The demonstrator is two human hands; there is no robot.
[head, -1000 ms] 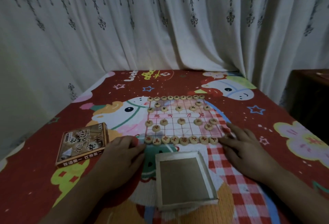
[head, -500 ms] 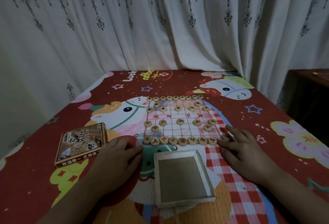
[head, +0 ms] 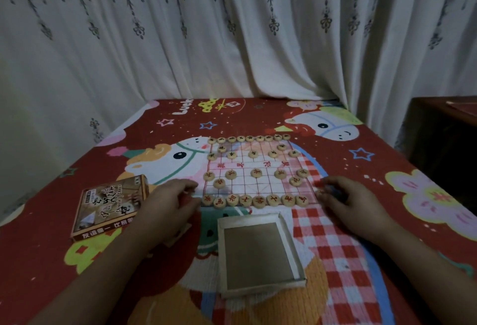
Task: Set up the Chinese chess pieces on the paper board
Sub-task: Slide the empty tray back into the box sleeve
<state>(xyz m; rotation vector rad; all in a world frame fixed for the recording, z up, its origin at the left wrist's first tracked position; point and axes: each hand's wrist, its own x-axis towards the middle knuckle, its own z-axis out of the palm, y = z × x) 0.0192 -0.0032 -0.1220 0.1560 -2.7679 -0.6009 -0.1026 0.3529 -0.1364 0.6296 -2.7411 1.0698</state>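
Board laid out, hands resting at its near corners

The small round pale wooden chess pieces [head: 245, 200] stand in rows on the thin white paper board with red grid [head: 258, 172], at 12 o'clock from the empty grey cardboard box tray [head: 258, 255]. Left hand [head: 167, 203] and right hand [head: 353, 203] lie loosely curled and hold nothing, at 9 and 3 o'clock of the near row. The pieces look light, hard and smooth: pinch each by its rim. The flimsy paper would likely slide on the red cartoon-print blanket [head: 38, 247].
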